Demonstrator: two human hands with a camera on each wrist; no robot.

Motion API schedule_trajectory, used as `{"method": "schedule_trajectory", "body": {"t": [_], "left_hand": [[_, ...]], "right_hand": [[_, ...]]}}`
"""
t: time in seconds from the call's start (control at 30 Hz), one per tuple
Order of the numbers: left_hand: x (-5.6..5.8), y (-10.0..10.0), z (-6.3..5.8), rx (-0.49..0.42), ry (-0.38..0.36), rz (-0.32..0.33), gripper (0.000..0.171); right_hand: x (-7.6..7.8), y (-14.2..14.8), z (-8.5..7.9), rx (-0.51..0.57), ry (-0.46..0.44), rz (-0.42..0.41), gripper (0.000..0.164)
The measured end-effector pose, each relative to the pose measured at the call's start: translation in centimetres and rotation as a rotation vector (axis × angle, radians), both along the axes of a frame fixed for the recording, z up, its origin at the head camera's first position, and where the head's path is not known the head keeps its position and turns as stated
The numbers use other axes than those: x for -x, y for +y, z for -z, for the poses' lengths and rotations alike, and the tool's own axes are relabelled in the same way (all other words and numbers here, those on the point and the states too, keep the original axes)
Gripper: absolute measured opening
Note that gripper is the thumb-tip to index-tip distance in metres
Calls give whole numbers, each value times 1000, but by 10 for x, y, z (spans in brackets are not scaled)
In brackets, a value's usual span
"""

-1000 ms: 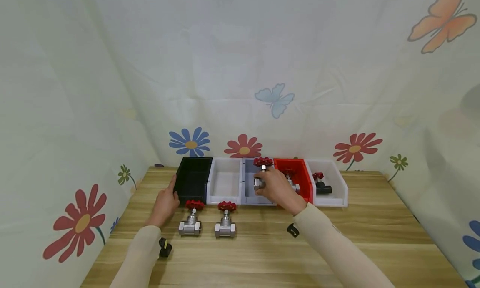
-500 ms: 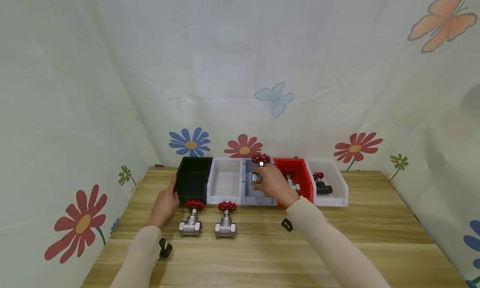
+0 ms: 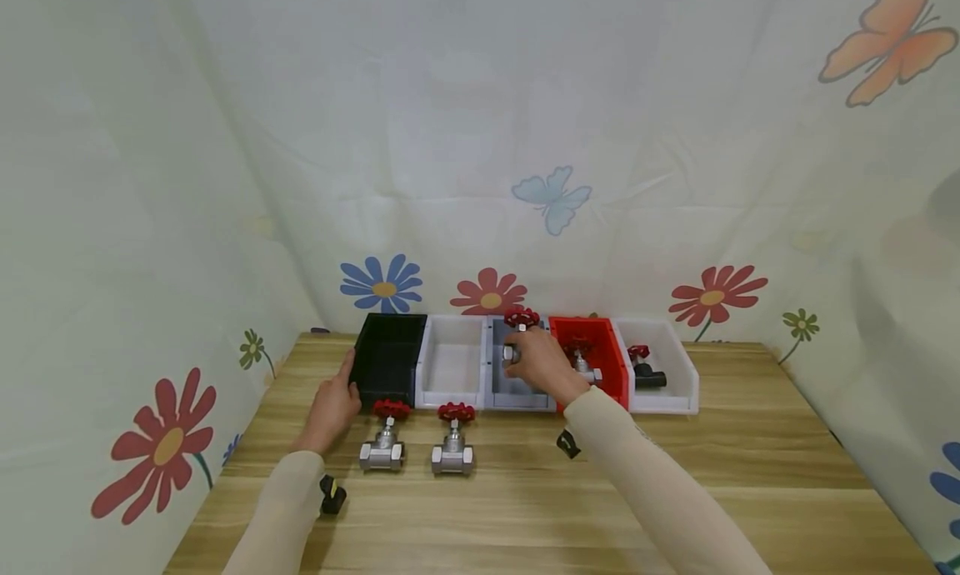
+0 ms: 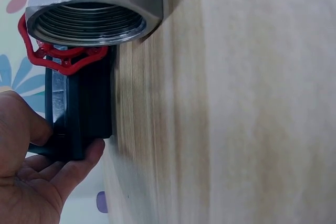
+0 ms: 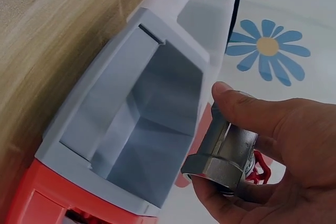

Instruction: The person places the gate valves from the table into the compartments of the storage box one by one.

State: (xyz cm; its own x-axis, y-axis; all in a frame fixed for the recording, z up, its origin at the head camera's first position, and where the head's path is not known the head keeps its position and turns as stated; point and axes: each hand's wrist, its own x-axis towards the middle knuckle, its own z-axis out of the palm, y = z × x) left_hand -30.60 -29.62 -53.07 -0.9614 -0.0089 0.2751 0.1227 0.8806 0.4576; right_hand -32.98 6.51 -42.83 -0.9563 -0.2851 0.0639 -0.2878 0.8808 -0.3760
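Observation:
My right hand [image 3: 543,362] holds a steel gate valve with a red handwheel [image 3: 521,318] above the grey bin [image 3: 517,401]. In the right wrist view, thumb and fingers wrap the valve's hexagonal steel body [image 5: 223,156], clear of the bin's opening. My left hand [image 3: 332,404] grips the left side of the black bin [image 3: 386,358]; the left wrist view has its thumb on the rim and fingers against the outside. Two similar gate valves [image 3: 382,454] stand on the table before the black and white bins, one threaded end [image 4: 94,24] close to the left wrist camera.
A white bin [image 3: 453,367] sits between the black and grey ones. Right of grey, a red bin [image 3: 617,383] holds another gate valve [image 3: 583,367]. The rightmost white bin [image 3: 678,402] contains a black pipe fitting with a red handle [image 3: 648,378]. Flowered cloth hangs behind the wooden table [image 3: 487,525].
My right hand has shifted slightly left and up over the grey bin with the gate valve, then stayed nearly still. The left hand keeps its place on the black bin.

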Motion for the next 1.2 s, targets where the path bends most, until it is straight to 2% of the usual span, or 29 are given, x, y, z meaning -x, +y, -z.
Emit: {"method": "schedule_trajectory", "body": {"t": [0.23,0.57,0.83,1.2], "left_hand": [[2,0,0,-2,4,-5,64],[2,-1,0,1,-4,-4,63],[1,-1,0,-1,-1,-8,64],[2,0,3,-4,6,-11,64]], "right_hand": [[7,-1,10,-7,-6,-2,53],[12,-4,29,25,-51,42,51],[17,-5,38,-1,5,-5,46],[23,-9,48,-48,48,-28,46]]}}
